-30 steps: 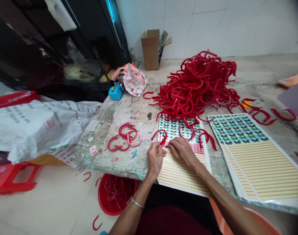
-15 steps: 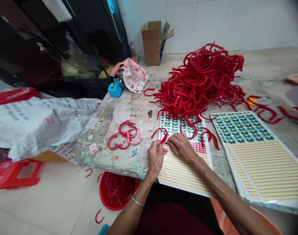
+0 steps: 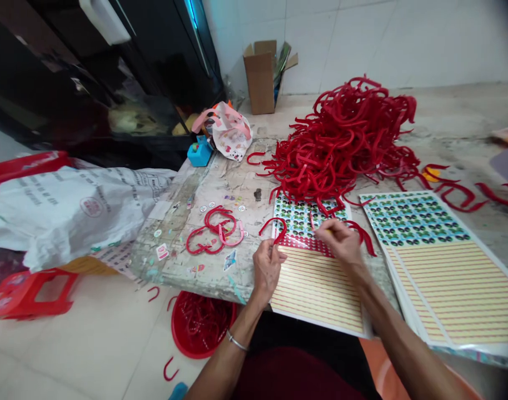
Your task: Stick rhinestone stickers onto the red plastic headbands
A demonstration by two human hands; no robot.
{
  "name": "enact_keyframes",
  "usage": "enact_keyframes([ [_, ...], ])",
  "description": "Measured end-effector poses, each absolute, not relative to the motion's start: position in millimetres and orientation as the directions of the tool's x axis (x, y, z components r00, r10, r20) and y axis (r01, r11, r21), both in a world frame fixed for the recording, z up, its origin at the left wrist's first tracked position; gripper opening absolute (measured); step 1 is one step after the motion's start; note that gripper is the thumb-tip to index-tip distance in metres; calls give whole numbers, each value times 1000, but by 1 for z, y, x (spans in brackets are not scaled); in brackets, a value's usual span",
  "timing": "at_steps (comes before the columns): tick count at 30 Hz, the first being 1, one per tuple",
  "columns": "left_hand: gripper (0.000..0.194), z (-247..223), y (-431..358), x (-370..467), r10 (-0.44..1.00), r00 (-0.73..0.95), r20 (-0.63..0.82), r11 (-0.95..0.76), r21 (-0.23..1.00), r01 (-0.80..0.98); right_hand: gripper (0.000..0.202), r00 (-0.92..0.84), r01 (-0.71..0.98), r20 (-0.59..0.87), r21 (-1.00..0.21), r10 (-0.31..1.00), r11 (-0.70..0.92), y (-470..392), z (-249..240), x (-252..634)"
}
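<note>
My left hand (image 3: 267,268) pinches the end of a red U-shaped band (image 3: 284,225), held over the left edge of a sticker sheet (image 3: 316,289). That sheet has green-and-blue pictures at the top, a red patterned strip in the middle and yellow striped rows below. My right hand (image 3: 341,244) is over the red strip, thumb and fingers pressed together. A small yellowish bit shows at its fingertips, too small to name. Behind both hands rises a large heap of red bands (image 3: 345,139), some lying over the sheet's top.
To the right lies a stack of similar sheets (image 3: 449,278). Several linked bands (image 3: 220,230) rest on the table's left part, near a blue tape dispenser (image 3: 199,151) and a white-pink bag (image 3: 233,133). A red basin (image 3: 204,325) of bands stands on the floor.
My right hand has moved right and slightly away from the red band, across the sheet. My left hand still holds the band in about the same place.
</note>
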State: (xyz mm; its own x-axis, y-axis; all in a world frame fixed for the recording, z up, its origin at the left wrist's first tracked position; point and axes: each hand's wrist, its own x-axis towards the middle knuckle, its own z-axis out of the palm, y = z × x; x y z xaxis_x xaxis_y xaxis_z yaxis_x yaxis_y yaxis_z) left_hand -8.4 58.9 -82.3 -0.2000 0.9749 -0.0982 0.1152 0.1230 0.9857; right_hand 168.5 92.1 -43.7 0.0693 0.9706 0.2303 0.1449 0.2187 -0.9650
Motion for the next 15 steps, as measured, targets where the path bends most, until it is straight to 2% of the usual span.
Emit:
enact_keyframes([
  [3, 19, -84, 58, -9, 975, -201, -94, 118, 987, 112, 7, 409, -190, 258, -914, 875, 358, 82, 1, 217],
  [4, 19, -84, 58, -9, 975, -200, -93, 117, 987, 109, 11, 437, -281, 264, -868, 860, 410, 78, 17, 233],
  [6, 18, -84, 58, -9, 976, -194, -96, 117, 988, 100, 18, 465, -291, 359, -802, 810, 522, 69, 43, 257],
  [8, 18, -80, 58, -9, 978, -180, -109, 125, 989, 82, 15, 490, -163, 466, -781, 737, 603, 62, 55, 266],
  [10, 18, -72, 56, -10, 980, -159, -124, 134, 989, 56, 5, 424, 20, 493, -843, 760, 537, 58, 55, 256],
  [12, 21, -57, 53, -10, 982, -137, -126, 131, 991, 30, 7, 207, 221, 397, -909, 894, 353, 56, 47, 235],
  [13, 21, -48, 51, -9, 985, -124, -122, 124, 992, 11, 11, 52, 315, 366, -889, 929, 333, 55, 43, 222],
  [15, 22, -27, 45, -8, 991, -66, -114, 109, 992, -63, 12, -199, 456, 347, -795, 916, 400, 55, 35, 199],
])
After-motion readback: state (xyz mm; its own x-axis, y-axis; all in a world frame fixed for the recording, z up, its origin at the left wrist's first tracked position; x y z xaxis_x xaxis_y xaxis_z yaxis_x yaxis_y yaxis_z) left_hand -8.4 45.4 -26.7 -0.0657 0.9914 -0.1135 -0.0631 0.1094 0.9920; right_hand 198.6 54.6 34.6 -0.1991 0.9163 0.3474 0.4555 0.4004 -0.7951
